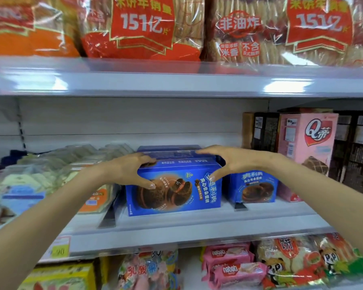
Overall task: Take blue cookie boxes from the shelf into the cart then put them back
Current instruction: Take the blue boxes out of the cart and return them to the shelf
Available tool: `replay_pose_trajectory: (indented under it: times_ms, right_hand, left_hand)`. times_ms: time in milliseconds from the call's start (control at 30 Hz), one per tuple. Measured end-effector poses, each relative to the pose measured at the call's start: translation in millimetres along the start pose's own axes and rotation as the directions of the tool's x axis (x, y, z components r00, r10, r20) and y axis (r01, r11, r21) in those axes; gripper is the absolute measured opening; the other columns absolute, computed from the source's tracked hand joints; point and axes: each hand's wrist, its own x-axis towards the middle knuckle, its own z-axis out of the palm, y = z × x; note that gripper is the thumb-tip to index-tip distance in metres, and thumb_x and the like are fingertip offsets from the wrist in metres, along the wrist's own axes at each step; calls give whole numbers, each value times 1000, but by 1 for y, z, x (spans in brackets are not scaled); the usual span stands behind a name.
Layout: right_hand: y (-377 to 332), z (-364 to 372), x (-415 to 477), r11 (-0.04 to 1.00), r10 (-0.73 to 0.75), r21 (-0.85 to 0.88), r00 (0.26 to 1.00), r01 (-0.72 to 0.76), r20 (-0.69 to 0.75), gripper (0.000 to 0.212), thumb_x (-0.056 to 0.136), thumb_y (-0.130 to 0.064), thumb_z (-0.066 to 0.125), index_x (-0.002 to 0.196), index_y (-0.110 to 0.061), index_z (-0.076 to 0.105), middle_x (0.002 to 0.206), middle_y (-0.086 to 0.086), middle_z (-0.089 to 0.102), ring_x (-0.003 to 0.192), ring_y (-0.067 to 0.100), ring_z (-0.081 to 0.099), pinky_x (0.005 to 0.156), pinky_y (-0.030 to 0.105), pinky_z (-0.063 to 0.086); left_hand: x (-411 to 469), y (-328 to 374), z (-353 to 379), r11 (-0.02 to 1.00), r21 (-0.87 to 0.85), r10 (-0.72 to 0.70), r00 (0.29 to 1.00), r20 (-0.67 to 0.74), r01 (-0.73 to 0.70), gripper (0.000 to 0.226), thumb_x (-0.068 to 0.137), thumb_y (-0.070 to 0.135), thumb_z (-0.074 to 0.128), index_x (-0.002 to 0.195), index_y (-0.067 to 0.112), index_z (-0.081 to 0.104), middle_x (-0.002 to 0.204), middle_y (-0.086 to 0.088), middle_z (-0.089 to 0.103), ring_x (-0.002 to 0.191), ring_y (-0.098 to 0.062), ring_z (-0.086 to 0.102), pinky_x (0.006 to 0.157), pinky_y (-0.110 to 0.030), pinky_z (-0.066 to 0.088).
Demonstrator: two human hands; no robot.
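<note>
Both hands clasp one blue cookie box (174, 195) that stands on the middle shelf (176, 227), near its front edge. On the left, the left hand (132, 170) curls its fingers over the box's top left corner while its thumb presses on the printed front face. At the box's upper right corner, the right hand (224, 162) arches over, with fingers spread across the top and thumb tip laid on the front. The box sits upright, its base on the shelf board, its picture of chocolate cookies turned sideways.

More blue packaging (170, 150) shows just behind it, farther back on the shelf under the fingertips; the blur hides how many boxes that is. Just right of the held box, beyond a dark divider, stands a second blue box (254, 189), upright. Farther right stands a tall pink box (308, 143), with dark boxes (264, 130) behind and beside it. Clear-wrapped packs (50, 170) fill the shelf to the left.

Above, large bags of rice crackers (140, 26) with red labels line the upper shelf. Below lie pink wafer packs (231, 260), and a yellow price tag (60, 251) is fixed to the shelf lip at left.
</note>
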Motion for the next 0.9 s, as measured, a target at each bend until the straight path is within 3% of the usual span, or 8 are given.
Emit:
replay_pose_trajectory:
  times_ms: [300, 400, 500, 600, 667, 767, 833, 900]
  right_hand:
    - [15, 5, 4, 994, 13, 107, 1000, -13, 0, 60, 71, -27, 78, 123, -29, 48, 127, -4, 49, 112, 9, 52, 98, 33, 46]
    - [13, 4, 0, 991, 26, 130, 1000, -26, 3, 66, 69, -25, 80, 124, -30, 44, 129, -7, 48, 113, 6, 51, 97, 27, 46]
    - [11, 2, -9, 991, 44, 132, 997, -35, -69, 77, 66, -24, 82, 130, -31, 39, 130, -7, 42, 116, 5, 47, 91, 13, 43]
    - [3, -2, -25, 995, 23, 96, 967, 1, -253, 80, 61, -25, 84, 126, -38, 40, 126, -13, 42, 113, -1, 44, 85, 4, 37]
    - [-6, -4, -36, 996, -22, 73, 933, 51, -360, 78, 59, -25, 85, 122, -41, 42, 124, -15, 44, 113, -3, 44, 87, 6, 36]
    - [-27, -9, -47, 993, -46, 78, 904, 87, -424, 70, 61, -28, 83, 117, -42, 46, 124, -16, 46, 114, -5, 44, 87, 10, 42]
    - [-41, -9, -51, 996, -27, 63, 896, 61, -444, 63, 60, -34, 83, 113, -41, 49, 121, -15, 49, 110, -1, 48, 90, 22, 45]
    - [-50, -6, -60, 998, 18, 61, 864, 15, -503, 55, 57, -42, 80, 106, -41, 54, 115, -12, 53, 105, 5, 52, 91, 29, 44]
  left_hand:
    - [-11, -16, 0, 959, -270, 70, 995, -65, -86, 60, 72, 39, 75, 126, 37, 49, 128, 10, 50, 115, -4, 47, 88, -11, 38]
    - [-11, -15, 0, 942, -314, 92, 990, -104, -120, 59, 70, 37, 77, 122, 37, 50, 126, 13, 52, 112, -1, 49, 84, -8, 40]
    - [-11, -12, 1, 951, -278, 97, 986, -138, -133, 71, 65, 42, 79, 128, 32, 46, 122, 14, 48, 110, -1, 47, 85, -9, 40]
    - [-12, -11, -3, 933, -327, 91, 979, -183, -148, 108, 39, 78, 69, 132, 31, 42, 127, 14, 46, 118, -2, 46, 101, -20, 39]
    - [-16, -9, -8, 893, -422, 77, 976, -202, -158, 119, 29, 87, 62, 133, 32, 39, 132, 16, 45, 121, 2, 45, 100, -14, 35]
    - [-21, 16, -16, 935, -306, 113, 968, -224, -180, 117, 37, 78, 64, 139, 31, 34, 140, 16, 40, 122, 4, 41, 98, -7, 30]
    - [-22, 40, -18, 978, -79, 162, 938, -307, -194, 107, 48, 75, 57, 141, 28, 31, 144, 10, 36, 130, -8, 35, 103, -20, 30]
    - [-28, 59, -18, 987, 48, 157, 876, -457, -152, 94, 59, 69, 63, 138, 26, 36, 139, 6, 39, 128, -14, 36, 98, -29, 34]
